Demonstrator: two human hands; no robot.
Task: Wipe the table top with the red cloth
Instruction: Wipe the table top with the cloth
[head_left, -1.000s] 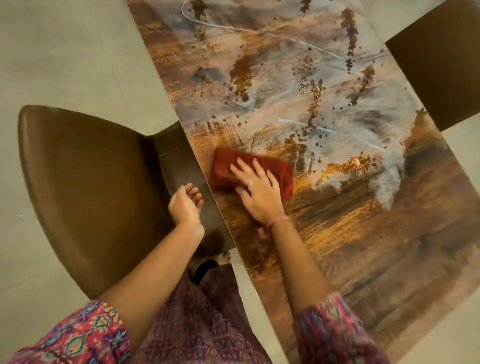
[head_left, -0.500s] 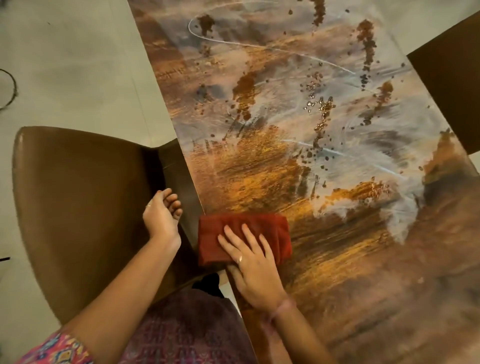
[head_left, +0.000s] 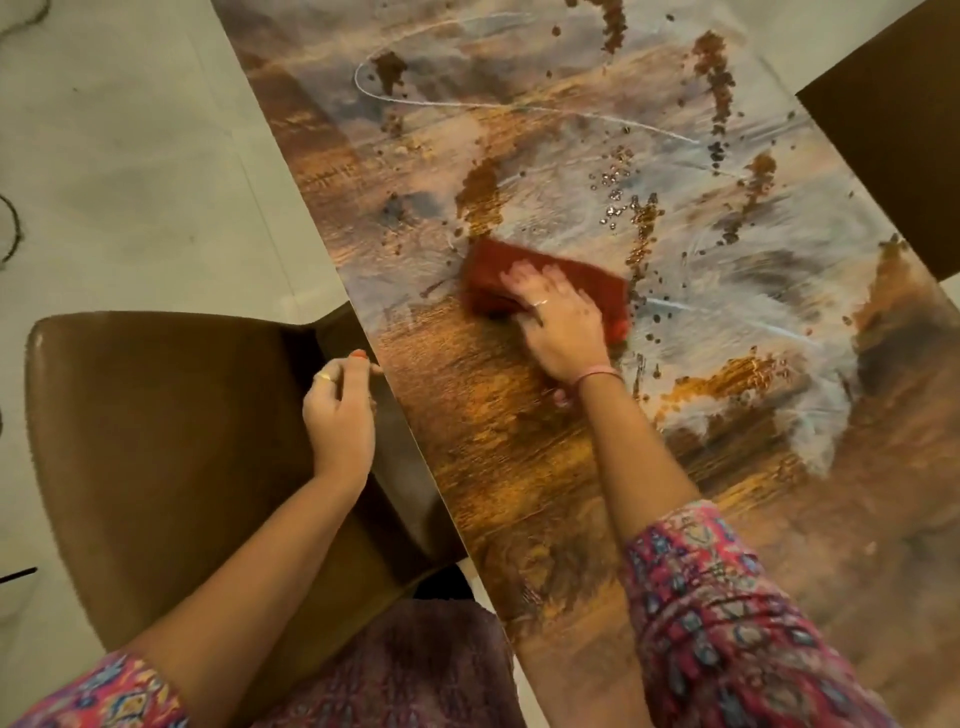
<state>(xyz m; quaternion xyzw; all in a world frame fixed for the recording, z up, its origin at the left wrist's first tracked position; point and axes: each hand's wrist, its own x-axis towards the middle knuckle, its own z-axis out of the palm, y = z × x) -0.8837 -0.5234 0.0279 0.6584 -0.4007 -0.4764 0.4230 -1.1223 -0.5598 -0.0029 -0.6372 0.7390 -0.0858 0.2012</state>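
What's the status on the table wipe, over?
Right hand flat on red cloth, mid table top. Left hand loosely curled above brown chair. Nothing blocking.

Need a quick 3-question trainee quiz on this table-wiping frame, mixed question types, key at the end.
1. True or false: the right hand presses the folded red cloth flat on the painted brown and grey table top.
2. Which does the left hand hang over? A) the brown moulded chair B) the cloth C) the table's far end
3. Fill in: the right wrist wears a pink ____.

Key: 1 true; 2 A; 3 band.
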